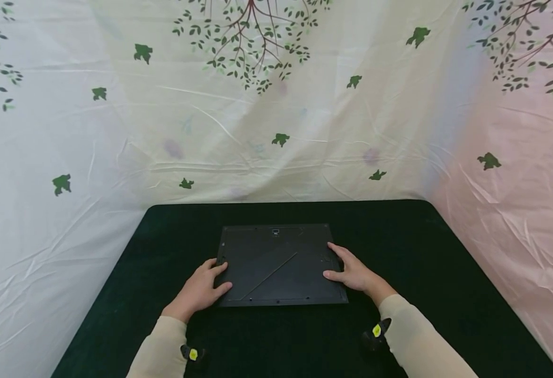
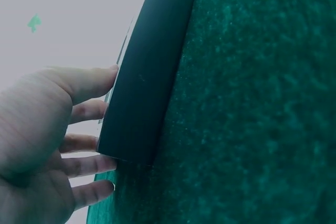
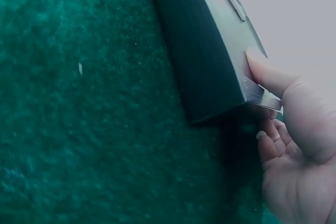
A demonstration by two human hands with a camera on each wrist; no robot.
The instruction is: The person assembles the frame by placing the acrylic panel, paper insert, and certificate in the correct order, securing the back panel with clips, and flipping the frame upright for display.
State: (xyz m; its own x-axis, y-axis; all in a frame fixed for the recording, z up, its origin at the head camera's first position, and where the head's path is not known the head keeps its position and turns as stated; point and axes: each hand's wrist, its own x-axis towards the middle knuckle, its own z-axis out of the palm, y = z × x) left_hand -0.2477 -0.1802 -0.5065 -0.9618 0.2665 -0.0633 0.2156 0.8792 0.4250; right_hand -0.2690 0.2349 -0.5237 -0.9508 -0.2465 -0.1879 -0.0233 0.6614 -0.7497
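Gripping, half-open: left hand (image 1: 198, 290) at nine o'clock, right hand (image 1: 358, 274) at three, each thumb atop an edge of the box (image 1: 283, 272); it sits squarely between them on the table (image 1: 182, 231), long axis nine-to-three; neither hand nearer!

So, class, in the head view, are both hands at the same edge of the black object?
No, the left hand touches the left edge of the black object, the right hand its right edge.
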